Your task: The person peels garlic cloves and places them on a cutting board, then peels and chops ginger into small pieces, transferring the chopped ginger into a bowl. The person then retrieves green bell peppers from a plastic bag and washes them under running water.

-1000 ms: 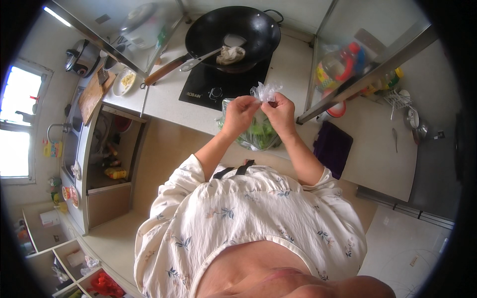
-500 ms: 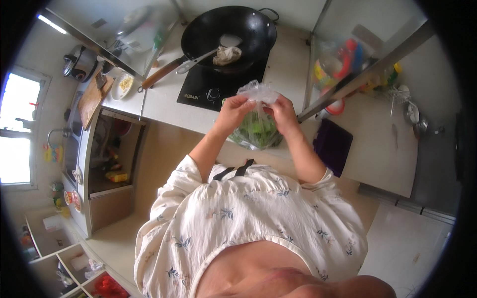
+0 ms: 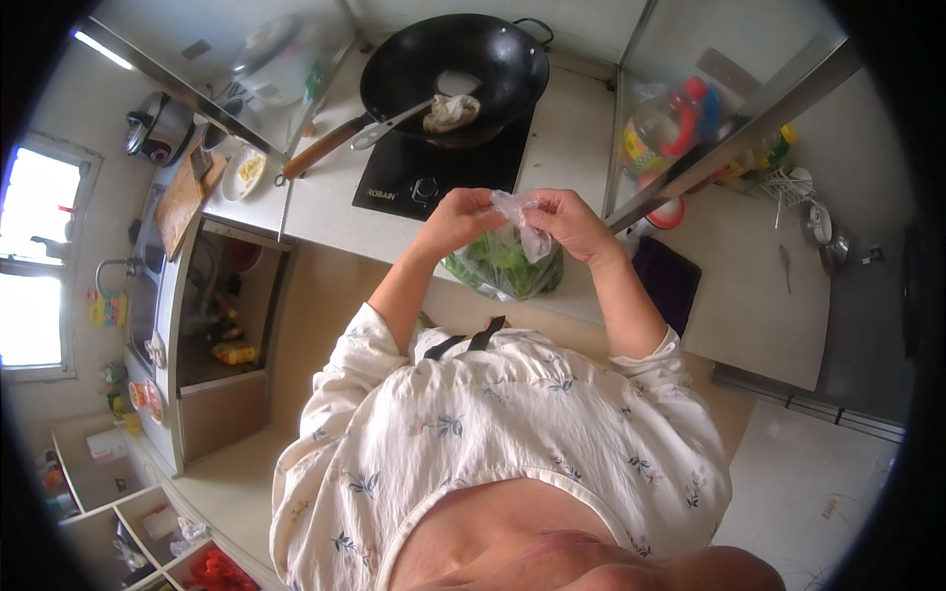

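Note:
A clear plastic bag [image 3: 507, 268] filled with green leafy vegetables hangs or rests at the counter's front edge, just before the cooktop. My left hand [image 3: 461, 219] pinches one side of its gathered top. The other side of that top is pinched in my right hand [image 3: 570, 225], the fingers closed on the plastic. Behind the bag is a black induction cooktop [image 3: 389, 185]. On it stands a large black wok [image 3: 414, 64] with a wooden handle. A ladle [image 3: 394, 125] and a crumpled pale cloth [image 3: 452, 113] lie in the wok.
Left, a plate [image 3: 242, 173] with chopped pale pieces sits beside a wooden cutting board [image 3: 187, 202]. Glass panels with a metal frame [image 3: 729, 138] flank the cooktop. To the right are an oil bottle [image 3: 680, 116] with a red cap and a dark purple flat object [image 3: 665, 286].
Both hands have drawn the bag's top a little lower and spread slightly apart. The plastic that stood up above my fingers now sits between them, twisted together.

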